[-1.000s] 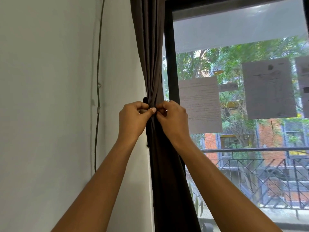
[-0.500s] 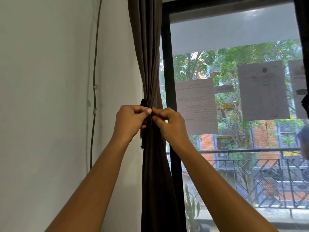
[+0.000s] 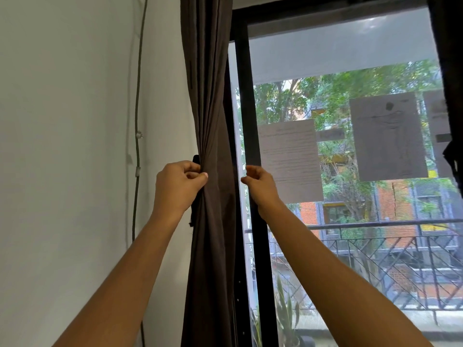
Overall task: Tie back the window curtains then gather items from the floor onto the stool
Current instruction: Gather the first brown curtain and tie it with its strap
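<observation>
A dark brown curtain (image 3: 210, 96) hangs bunched at the window's left edge, pinched in at mid-height. My left hand (image 3: 179, 186) grips the gathered folds there, thumb on the front. A black tie-back strap (image 3: 196, 159) pokes out above my fingers, and its end hangs below my wrist. My right hand (image 3: 260, 184) is off the curtain, in front of the black window frame (image 3: 246, 108). Its fingers are curled and I see nothing in them. The floor and stool are out of view.
A white wall with a thin cable (image 3: 137, 108) running down it is on the left. Sheets of paper (image 3: 288, 159) are stuck on the glass. Another dark curtain (image 3: 451, 71) edges the far right. A potted plant (image 3: 285, 316) stands outside, below.
Both hands were pinching the curtain's gathered middle together. My right hand has let go and moved right, off the fabric. My left hand keeps its hold.
</observation>
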`<move>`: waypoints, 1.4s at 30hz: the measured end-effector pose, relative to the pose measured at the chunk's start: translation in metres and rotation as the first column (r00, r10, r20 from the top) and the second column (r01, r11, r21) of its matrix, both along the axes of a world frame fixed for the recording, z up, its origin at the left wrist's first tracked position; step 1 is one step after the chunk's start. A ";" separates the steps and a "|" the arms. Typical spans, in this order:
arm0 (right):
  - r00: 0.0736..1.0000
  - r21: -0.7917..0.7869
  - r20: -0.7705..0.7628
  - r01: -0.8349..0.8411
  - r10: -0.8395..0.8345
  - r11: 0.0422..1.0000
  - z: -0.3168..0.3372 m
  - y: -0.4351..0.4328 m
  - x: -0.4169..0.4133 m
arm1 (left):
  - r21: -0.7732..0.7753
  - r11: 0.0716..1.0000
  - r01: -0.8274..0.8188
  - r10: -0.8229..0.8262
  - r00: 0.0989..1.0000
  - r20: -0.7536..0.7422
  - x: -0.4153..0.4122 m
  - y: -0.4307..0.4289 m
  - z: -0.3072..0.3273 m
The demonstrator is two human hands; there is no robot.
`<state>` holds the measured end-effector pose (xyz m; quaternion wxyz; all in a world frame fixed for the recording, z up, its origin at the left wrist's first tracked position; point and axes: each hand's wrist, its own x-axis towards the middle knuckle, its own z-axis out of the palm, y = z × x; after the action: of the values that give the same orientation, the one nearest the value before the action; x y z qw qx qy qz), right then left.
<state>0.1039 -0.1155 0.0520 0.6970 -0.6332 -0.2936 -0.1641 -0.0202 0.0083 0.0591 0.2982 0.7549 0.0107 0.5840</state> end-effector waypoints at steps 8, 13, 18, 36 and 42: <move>0.965 -0.030 -0.128 -0.234 0.229 0.972 -0.003 0.028 0.005 | -0.026 0.999 -0.019 0.020 1.000 0.016 -0.010 0.009 0.000; 0.911 0.077 0.241 0.326 -0.335 0.942 -0.019 0.012 -0.027 | 0.011 0.999 -0.034 0.034 0.999 0.031 -0.013 0.004 0.000; 0.792 0.180 0.462 0.356 -0.398 0.917 -0.027 -0.002 -0.070 | 0.052 0.999 -0.009 0.006 0.998 0.060 -0.014 -0.013 -0.001; 0.699 -0.010 0.675 0.329 -0.237 0.944 -0.010 -0.011 -0.066 | 0.155 0.984 0.091 -0.081 0.994 -0.070 -0.021 -0.022 0.009; 0.808 -0.009 0.570 0.192 -0.153 0.981 -0.006 -0.013 -0.064 | 0.165 0.976 0.141 -0.116 0.982 -0.152 -0.025 -0.021 0.010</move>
<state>0.0403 -0.1285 0.0462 0.5393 -0.6027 -0.4337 -0.3972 -0.0456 -0.0127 0.0694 0.2666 0.8167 -0.0685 0.5073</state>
